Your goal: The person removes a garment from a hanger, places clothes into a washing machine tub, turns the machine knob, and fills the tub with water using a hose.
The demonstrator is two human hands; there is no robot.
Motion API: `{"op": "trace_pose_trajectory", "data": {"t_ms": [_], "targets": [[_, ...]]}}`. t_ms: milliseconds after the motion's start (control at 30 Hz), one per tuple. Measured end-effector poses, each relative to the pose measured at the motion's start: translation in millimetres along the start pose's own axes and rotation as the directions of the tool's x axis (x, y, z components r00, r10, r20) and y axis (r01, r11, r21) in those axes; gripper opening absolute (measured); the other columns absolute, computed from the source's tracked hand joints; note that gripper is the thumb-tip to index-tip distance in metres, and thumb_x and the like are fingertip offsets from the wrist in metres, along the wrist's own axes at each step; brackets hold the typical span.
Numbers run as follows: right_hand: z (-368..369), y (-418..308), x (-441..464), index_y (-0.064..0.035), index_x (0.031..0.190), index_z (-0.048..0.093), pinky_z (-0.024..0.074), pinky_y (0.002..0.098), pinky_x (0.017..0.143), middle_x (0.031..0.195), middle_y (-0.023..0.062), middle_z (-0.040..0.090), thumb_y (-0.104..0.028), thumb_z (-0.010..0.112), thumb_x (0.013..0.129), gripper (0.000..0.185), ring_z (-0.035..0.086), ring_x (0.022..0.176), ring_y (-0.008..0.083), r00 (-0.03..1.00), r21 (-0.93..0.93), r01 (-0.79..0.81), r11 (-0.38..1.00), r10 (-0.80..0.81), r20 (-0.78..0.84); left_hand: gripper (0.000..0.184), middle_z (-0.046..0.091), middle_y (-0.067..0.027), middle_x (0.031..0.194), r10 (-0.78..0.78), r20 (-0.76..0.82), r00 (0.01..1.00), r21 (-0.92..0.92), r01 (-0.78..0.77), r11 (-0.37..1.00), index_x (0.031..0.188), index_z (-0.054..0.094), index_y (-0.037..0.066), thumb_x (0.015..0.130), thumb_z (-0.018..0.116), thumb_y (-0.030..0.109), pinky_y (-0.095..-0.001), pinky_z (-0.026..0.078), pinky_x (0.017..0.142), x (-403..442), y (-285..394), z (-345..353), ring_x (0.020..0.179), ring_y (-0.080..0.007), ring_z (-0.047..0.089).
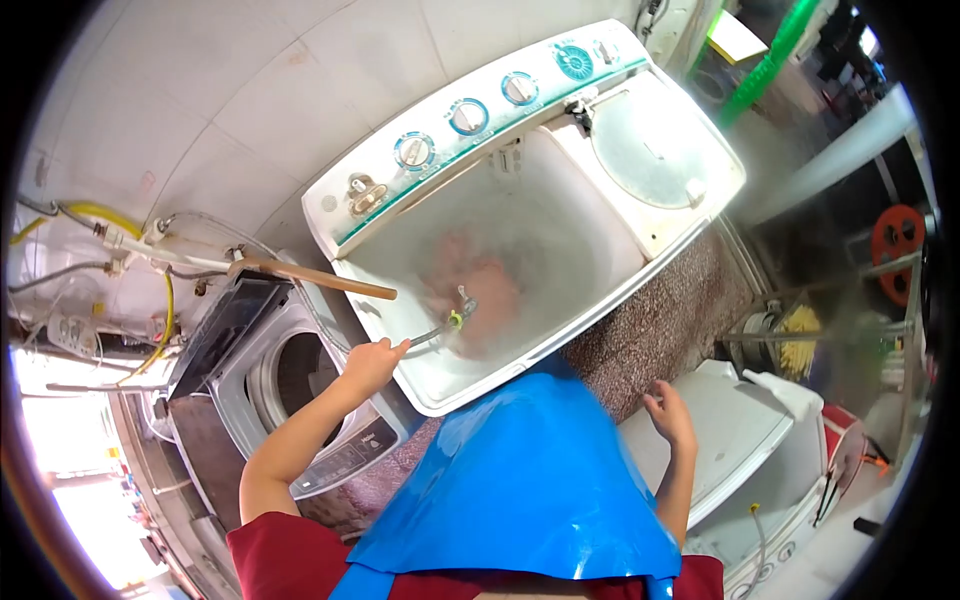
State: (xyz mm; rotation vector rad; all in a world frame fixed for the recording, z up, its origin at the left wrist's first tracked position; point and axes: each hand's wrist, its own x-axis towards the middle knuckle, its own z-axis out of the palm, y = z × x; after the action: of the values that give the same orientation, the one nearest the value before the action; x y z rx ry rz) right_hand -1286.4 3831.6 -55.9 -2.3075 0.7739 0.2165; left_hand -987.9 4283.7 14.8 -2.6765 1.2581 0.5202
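My left hand (370, 366) is closed around a thin grey hose (428, 337) at the near left corner of a twin-tub washing machine (440, 398). The hose's metal end fitting (465, 303), with a yellow-green piece on it, hangs over the open wash tub (590, 225). Steam blurs the tub, and a reddish-brown mass (485, 290) shows low inside; I cannot make out what it is. My right hand (668, 412) hangs at my right side, its fingers loosely bent and apart, holding nothing. It is near a second white machine (690, 440).
A brown pipe (320, 278) reaches over the tub's left edge. A grey top-loading washer (235, 375) stands open at the left. Round spin lid (650, 140) lies shut at the right. Yellow and grey hoses (165, 330) run along the wall. Speckled floor (680, 310) shows between the machines.
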Motion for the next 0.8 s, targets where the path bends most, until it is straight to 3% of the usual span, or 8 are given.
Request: {"op": "trace_pose_trajectory", "data": {"t_ms": [100, 167, 367, 433, 500, 533, 600, 800], "targets": [[-46.5, -116.0, 29.8, -0.0034, 0.112, 0.053, 0.0466, 0.0346, 0.069, 0.081, 0.0164, 0.061, -0.022, 0.061, 0.081, 0.037, 0.059, 0.075, 0.0276, 0.993, 0.081, -0.012, 0.997, 0.002, 0.122, 0.042, 0.055, -0.0094, 0.071, -0.058, -0.038, 0.998, -0.012, 0.057, 0.998, 0.116, 0.054, 0.014, 0.074, 0.053, 0.007, -0.0374, 0.049, 0.054, -2.8, -0.8, 5.9, 0.064, -0.0261, 0.060], [-46.3, -163.1, 51.9, -0.0026, 0.112, 0.052, 0.0462, 0.0334, 0.065, 0.074, 0.0151, 0.060, -0.021, 0.060, 0.082, 0.036, 0.059, 0.069, 0.0262, 0.969, 0.173, 0.162, 0.971, -0.190, 0.158, 0.043, 0.055, -0.0093, 0.071, -0.084, -0.041, 0.996, -0.026, 0.083, 0.996, 0.116, 0.054, 0.014, 0.074, 0.053, 0.006, -0.0369, 0.049, 0.055, -5.1, 0.6, 5.3, 0.065, -0.0257, 0.061], [10.7, -257.4, 106.0, -0.0020, 0.112, 0.052, 0.0474, 0.0330, 0.068, 0.083, 0.0170, 0.062, -0.023, 0.058, 0.083, 0.036, 0.060, 0.074, 0.0281, 0.745, 0.256, 0.380, 0.889, -0.458, 0.485, 0.044, 0.054, -0.0072, 0.072, -0.122, -0.089, 0.989, -0.048, 0.118, 0.992, 0.116, 0.054, 0.013, 0.073, 0.053, 0.005, -0.0343, 0.049, 0.056, -8.2, 2.0, 5.8, 0.066, -0.0228, 0.060], [59.2, -272.6, 115.5, 0.0011, 0.115, 0.047, 0.0468, 0.0294, 0.065, 0.083, 0.0121, 0.060, -0.019, 0.056, 0.085, 0.037, 0.058, 0.071, 0.0199, 0.651, 0.517, -0.024, 0.856, -0.379, 0.658, 0.044, 0.053, -0.0068, 0.072, -0.127, -0.113, 0.985, -0.077, 0.119, 0.990, 0.116, 0.054, 0.013, 0.073, 0.053, 0.005, -0.0341, 0.049, 0.056, -8.2, 5.4, -2.9, 0.065, -0.0223, 0.060], [109.7, -284.0, 117.0, 0.0028, 0.120, 0.042, 0.0477, 0.0312, 0.070, 0.092, 0.0142, 0.059, -0.020, 0.055, 0.086, 0.043, 0.058, 0.077, 0.0219, 0.570, 0.511, -0.416, 0.752, -0.222, 0.791, 0.043, 0.052, -0.0061, 0.071, -0.105, -0.149, 0.983, -0.088, 0.092, 0.992, 0.116, 0.054, 0.013, 0.074, 0.052, 0.005, -0.0334, 0.049, 0.055, -6.0, 5.4, -3.9, 0.063, -0.0212, 0.059], [137.5, -280.8, 124.4, 0.0028, 0.120, 0.042, 0.0477, 0.0312, 0.070, 0.092, 0.0142, 0.059, -0.020, 0.055, 0.086, 0.043, 0.058, 0.077, 0.0219, 0.576, 0.512, -0.409, 0.755, -0.221, 0.787, 0.043, 0.052, -0.0061, 0.071, -0.103, -0.159, 0.982, -0.089, 0.089, 0.992, 0.116, 0.054, 0.013, 0.074, 0.052, 0.005, -0.0334, 0.049, 0.055, -4.7, 4.8, -5.0, 0.063, -0.0212, 0.059], [184.2, -268.8, 140.6, 0.0022, 0.123, 0.038, 0.0472, 0.0372, 0.078, 0.100, 0.0197, 0.057, -0.020, 0.052, 0.086, 0.045, 0.058, 0.088, 0.0285, 0.809, 0.217, 0.250, 0.943, -0.327, 0.488, 0.043, 0.052, -0.0062, 0.071, -0.054, -0.188, 0.981, -0.109, 0.034, 0.993, 0.116, 0.054, 0.013, 0.074, 0.052, 0.005, -0.0334, 0.048, 0.054, -6.8, 5.3, -11.2, 0.062, -0.0213, 0.058], [203.9, -250.2, 219.0, 0.0005, 0.110, 0.047, 0.0389, 0.0469, 0.091, 0.111, 0.0231, 0.053, -0.026, 0.045, 0.087, 0.035, 0.048, 0.104, 0.0433, 0.900, -0.106, 0.311, 0.944, -0.257, 0.353, 0.049, 0.051, -0.0049, 0.068, 0.025, -0.178, 0.984, -0.163, -0.054, 0.985, 0.121, 0.051, 0.014, 0.072, 0.054, 0.007, -0.0337, 0.047, 0.052, -15.6, -0.6, -22.0, 0.061, -0.0215, 0.058]]}}
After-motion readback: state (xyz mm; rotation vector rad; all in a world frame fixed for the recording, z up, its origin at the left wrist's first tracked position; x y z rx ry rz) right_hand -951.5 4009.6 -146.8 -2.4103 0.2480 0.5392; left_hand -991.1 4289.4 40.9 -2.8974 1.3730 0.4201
